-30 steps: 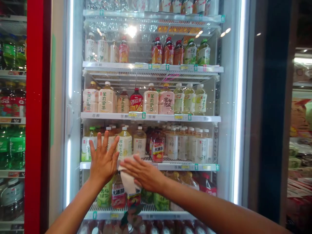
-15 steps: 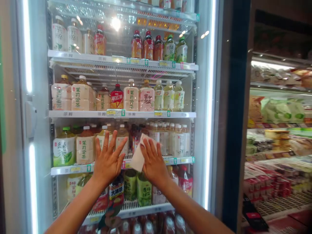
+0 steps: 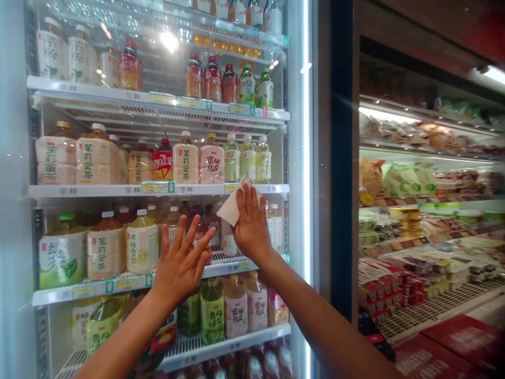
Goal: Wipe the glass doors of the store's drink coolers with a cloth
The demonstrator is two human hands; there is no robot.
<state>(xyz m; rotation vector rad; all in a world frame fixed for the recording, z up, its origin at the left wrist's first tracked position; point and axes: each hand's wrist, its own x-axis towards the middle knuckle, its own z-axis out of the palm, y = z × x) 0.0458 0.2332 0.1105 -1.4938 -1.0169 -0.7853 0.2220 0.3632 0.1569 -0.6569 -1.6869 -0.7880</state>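
My right hand (image 3: pixel 251 223) lies flat over a white wiping cloth (image 3: pixel 229 209) and presses it to the glass door (image 3: pixel 158 58) of a drinks fridge. The cloth's left part and top edge stick out past the fingers; the rest is under the palm. To the left and a little lower, my left hand (image 3: pixel 179 263) is spread with its fingers apart, bare, at the glass. Behind the pane stand bottles of tea, among them a green-capped bottle (image 3: pixel 63 250) and a pink-labelled bottle (image 3: pixel 212 160). Both forearms hide parts of the lower shelves.
A lit white strip (image 3: pixel 307 158) runs down the door's right side, beside a dark frame post (image 3: pixel 342 158). Further right is an open chilled shelf with green bags (image 3: pixel 408 179), stacked red and white packs (image 3: pixel 394 287) and red boxes (image 3: pixel 461 339) at the bottom.
My right hand has slid the cloth upward on the glass. The left hand stays spread at nearly the same place in view. The view has turned right, showing more of the open shelf.
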